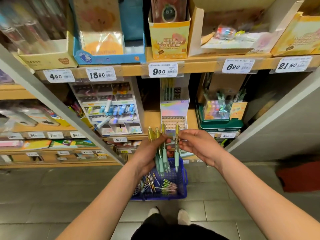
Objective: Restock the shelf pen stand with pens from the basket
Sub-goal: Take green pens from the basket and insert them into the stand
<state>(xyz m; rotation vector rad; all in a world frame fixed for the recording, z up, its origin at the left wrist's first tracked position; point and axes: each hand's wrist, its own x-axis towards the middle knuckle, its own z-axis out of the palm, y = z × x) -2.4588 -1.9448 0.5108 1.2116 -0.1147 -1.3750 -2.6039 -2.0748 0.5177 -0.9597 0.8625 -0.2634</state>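
My left hand (150, 149) grips a bunch of several green-and-yellow pens (161, 153), tips down, clips up. Just to its right, my right hand (195, 146) pinches a single pen (176, 146) of the same kind, held upright beside the bunch. Directly behind the hands on the shelf stands the pen stand (174, 110), a holographic tiered holder with rows of round holes; a few green pens stand in its back tier. Below the hands, on the floor, sits the blue basket (181, 177) with more pens lying loose inside.
A white multi-slot pen display (107, 108) stands left of the pen stand, and a green display box (220, 115) to its right. Price labels line the wooden shelf edges. A grey metal upright (52, 101) slants across the left. My feet stand on grey floor tiles behind the basket.
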